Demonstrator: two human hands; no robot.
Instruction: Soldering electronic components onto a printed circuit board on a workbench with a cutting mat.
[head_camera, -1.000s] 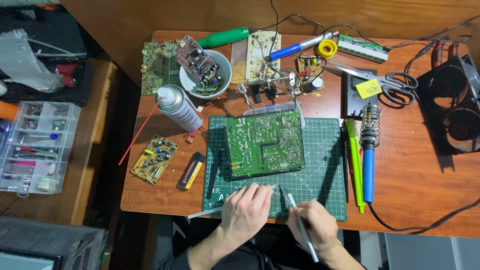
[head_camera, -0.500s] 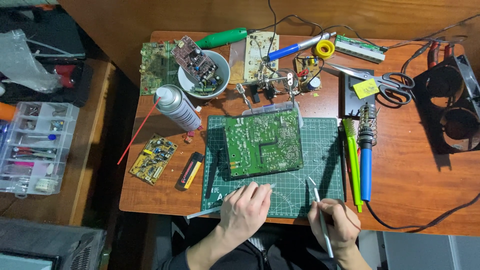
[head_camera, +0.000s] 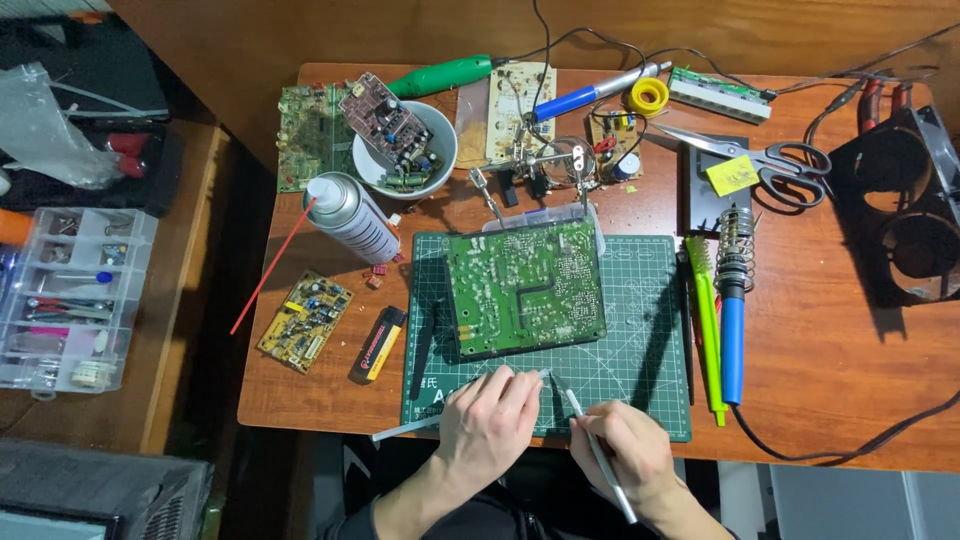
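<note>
Just beyond both hands (head_camera: 490, 420) lies the green circuit board (head_camera: 525, 287).

Two bare hands and forearms, seen from above

The left hand (head_camera: 487, 425) and right hand (head_camera: 625, 455) wear no gloves, rings or watch that can be seen. Both forearms are uncovered down to the lower edge of the view, where a dark garment shows between them; its sleeves, if any, cannot be made out.

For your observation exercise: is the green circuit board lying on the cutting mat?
Yes, the green circuit board lies flat on the green cutting mat, beyond both hands.
</note>
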